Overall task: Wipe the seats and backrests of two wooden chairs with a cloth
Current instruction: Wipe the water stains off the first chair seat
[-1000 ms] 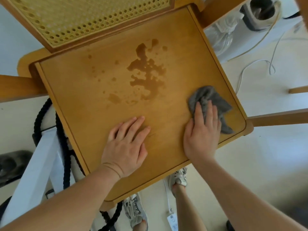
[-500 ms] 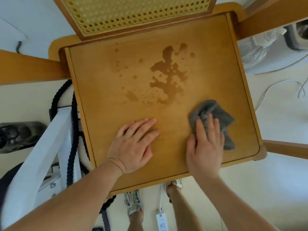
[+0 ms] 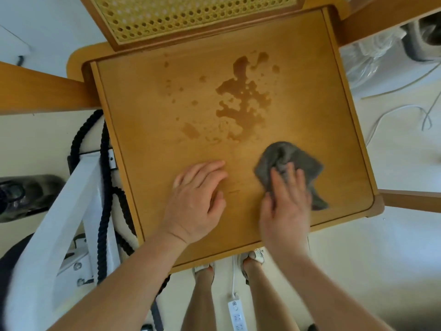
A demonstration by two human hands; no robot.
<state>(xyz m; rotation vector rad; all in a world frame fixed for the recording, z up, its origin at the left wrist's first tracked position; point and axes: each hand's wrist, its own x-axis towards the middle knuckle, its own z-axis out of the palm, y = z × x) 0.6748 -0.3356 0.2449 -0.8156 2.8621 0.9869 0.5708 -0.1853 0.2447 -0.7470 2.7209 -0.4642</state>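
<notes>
I look straight down on a wooden chair seat with a brown wet stain in its middle and small drops to the left of it. The cane backrest rises at the top. My right hand presses a crumpled grey cloth flat on the seat's front right area, just below the stain. My left hand lies palm down on the seat beside it, fingers together, holding nothing.
Wooden armrests stick out left and right of the seat. A white frame with a dark rope stands at the left. White cables and a power strip lie on the floor; my feet are under the seat's front edge.
My right hand has slid the cloth leftward across the front of the seat, away from the right corner and closer to the stain. My left hand has stayed flat on the seat.
</notes>
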